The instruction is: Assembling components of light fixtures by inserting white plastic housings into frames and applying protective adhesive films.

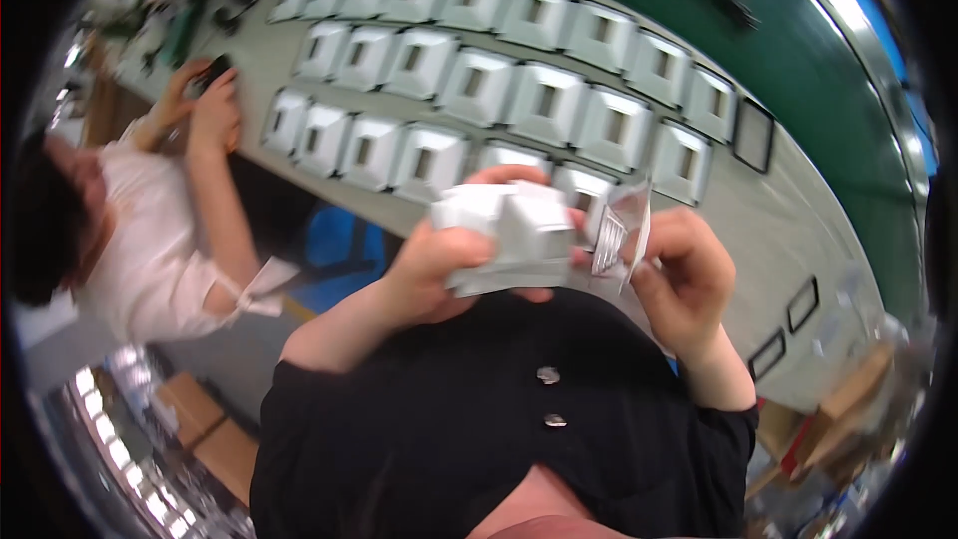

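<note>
My left hand is closed around a white, boxy plastic part, held up in front of my chest. Its details are smeared by motion. Close to its right side, my right hand pinches a small clear plastic bag. Thin, shiny pale strips show in the bag, too blurred to name. Just beyond my hands lies the nearest row of white square housings, each with a rectangular slot in its middle.
Three rows of these housings cover much of the grey table. Black rectangular frames lie toward the right. At the left a co-worker handles a dark object. A blue stool and cardboard boxes stand nearby.
</note>
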Action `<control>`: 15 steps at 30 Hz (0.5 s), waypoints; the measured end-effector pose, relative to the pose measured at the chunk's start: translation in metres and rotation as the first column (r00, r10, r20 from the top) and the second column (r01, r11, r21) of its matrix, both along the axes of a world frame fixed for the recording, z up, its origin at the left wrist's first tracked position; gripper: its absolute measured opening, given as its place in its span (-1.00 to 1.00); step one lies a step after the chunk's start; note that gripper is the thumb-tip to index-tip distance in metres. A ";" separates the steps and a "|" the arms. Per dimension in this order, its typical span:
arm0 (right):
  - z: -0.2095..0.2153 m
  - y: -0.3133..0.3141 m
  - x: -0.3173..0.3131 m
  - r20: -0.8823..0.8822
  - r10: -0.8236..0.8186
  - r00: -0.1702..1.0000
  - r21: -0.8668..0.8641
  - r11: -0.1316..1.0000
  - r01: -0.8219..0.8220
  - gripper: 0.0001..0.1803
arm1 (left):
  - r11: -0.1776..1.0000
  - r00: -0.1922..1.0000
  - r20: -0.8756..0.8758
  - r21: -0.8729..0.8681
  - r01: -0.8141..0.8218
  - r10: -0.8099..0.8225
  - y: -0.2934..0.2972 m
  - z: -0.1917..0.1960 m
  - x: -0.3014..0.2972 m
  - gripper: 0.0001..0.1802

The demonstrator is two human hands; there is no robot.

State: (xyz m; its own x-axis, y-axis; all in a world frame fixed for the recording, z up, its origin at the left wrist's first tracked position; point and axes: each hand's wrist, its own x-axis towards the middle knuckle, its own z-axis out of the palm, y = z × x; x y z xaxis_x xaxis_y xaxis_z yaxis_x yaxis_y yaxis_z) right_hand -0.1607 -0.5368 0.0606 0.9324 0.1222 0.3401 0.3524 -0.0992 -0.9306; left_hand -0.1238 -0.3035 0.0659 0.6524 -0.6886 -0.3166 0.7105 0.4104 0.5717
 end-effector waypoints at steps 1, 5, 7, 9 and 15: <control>0.001 -0.013 -0.001 -0.072 -0.048 0.996 0.089 0.995 0.054 -0.86 | 1.000 1.000 -0.024 -0.002 -0.019 0.019 0.001 0.000 0.000 -0.14; 0.015 -0.081 0.012 -0.278 -0.441 0.854 -0.119 0.898 0.425 -0.91 | 0.995 0.998 -0.037 0.083 -0.049 0.052 0.007 -0.001 -0.001 -0.08; 0.014 -0.108 0.021 -0.154 -0.731 0.665 -0.459 0.649 0.607 -0.89 | 0.995 0.999 -0.034 0.093 -0.025 0.028 0.007 -0.003 0.004 -0.07; 0.004 -0.127 0.030 -0.155 -0.752 0.641 -0.565 0.600 0.567 -0.85 | 0.996 0.999 -0.042 0.087 -0.017 0.020 0.005 -0.005 0.010 -0.06; -0.014 -0.149 0.075 -0.261 -0.728 0.634 -0.791 0.538 0.293 -0.80 | 0.994 0.998 -0.064 0.109 -0.018 0.025 0.005 -0.013 0.019 -0.04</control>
State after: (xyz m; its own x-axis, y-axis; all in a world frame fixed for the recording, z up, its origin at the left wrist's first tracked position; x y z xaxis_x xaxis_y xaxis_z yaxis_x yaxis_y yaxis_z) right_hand -0.0856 -0.6857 0.0470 0.8704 -0.4684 -0.1513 -0.4716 -0.7054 -0.5291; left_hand -0.1048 -0.2982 0.0532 0.6423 -0.6341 -0.4305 0.7392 0.3640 0.5666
